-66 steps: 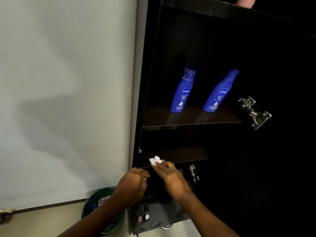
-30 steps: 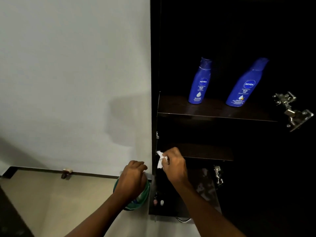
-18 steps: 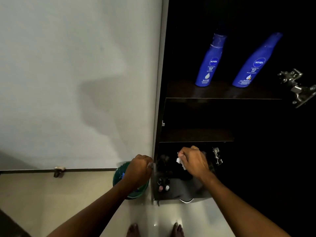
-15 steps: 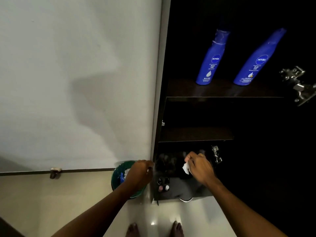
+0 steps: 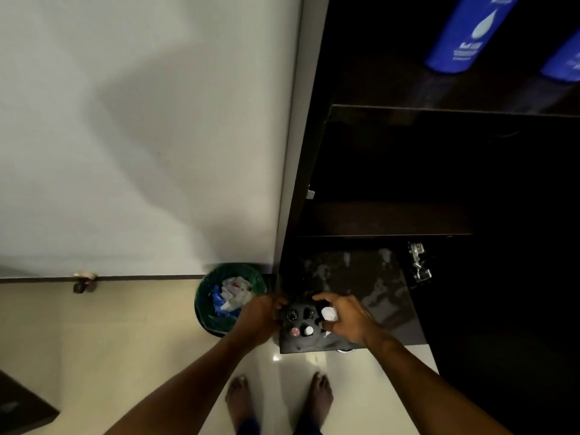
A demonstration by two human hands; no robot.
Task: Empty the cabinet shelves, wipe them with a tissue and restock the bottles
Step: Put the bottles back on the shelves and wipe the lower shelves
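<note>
I look down at the dark cabinet's bottom shelf. A cluster of small bottles stands at its front left corner, two with dark caps, one pink, one white. My right hand is just right of the cluster, closed on a crumpled white tissue. My left hand has its fingers curled against the cluster's left side; a grip is not visible. Two blue lotion bottles stand on an upper shelf, cut off by the frame's top.
A green waste bin holding scraps stands on the floor left of the cabinet, under my left wrist. A metal hinge juts out at the shelf's right. A white wall fills the left. My bare feet stand on the pale tile floor.
My view tipped downward. My right hand carried the tissue down from the middle shelf to the bottom shelf's bottle cluster. My left hand moved right from over the bin to the cluster.
</note>
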